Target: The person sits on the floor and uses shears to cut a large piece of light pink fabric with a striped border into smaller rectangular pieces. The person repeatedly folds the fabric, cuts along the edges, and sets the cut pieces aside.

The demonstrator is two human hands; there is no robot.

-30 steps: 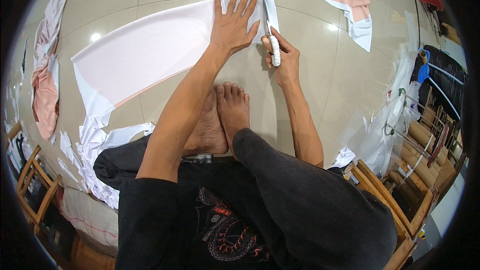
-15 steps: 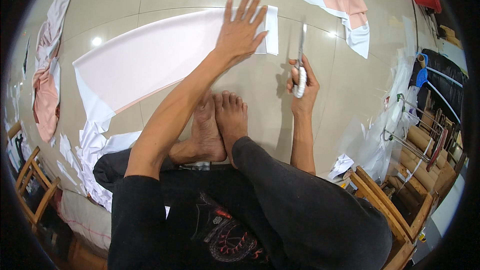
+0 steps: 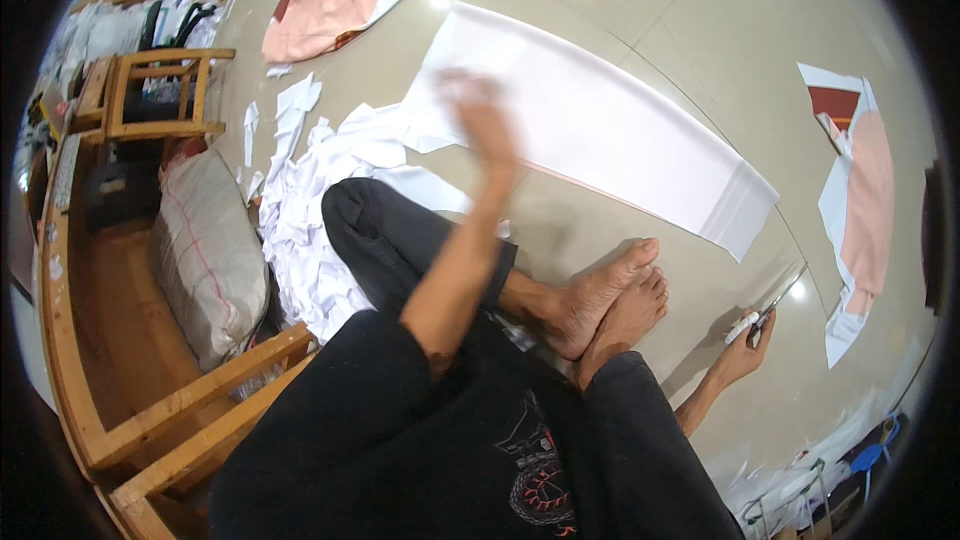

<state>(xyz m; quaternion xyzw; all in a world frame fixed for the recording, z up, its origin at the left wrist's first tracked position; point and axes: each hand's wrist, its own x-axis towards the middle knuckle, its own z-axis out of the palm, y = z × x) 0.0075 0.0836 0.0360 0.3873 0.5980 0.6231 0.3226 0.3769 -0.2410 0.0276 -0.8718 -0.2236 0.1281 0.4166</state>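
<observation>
My left hand (image 3: 478, 105), smeared by motion, is over the left part of a long pale pink and white fabric piece (image 3: 600, 120) on the tiled floor; I cannot tell whether it touches it. My right hand (image 3: 744, 350) holds scissors with a white-wrapped handle (image 3: 741, 326), blades pointing away from me, below the fabric's right end and apart from it. A heap of white fabric scraps (image 3: 310, 240) lies left of my bent legs, and my bare feet (image 3: 625, 310) rest together just below the long piece.
Peach and white fabric pieces lie at the top left (image 3: 320, 10) and the right (image 3: 865, 190). At the left are wooden frames (image 3: 150, 410), a stuffed woven sack (image 3: 205, 250) and a small wooden rack (image 3: 165, 125). A blue plastic item (image 3: 868, 455) sits among clutter at the lower right.
My view has swung left. My left hand has moved from the fabric's right end to its left part. The scissors, held in my right hand, have come away from the fabric.
</observation>
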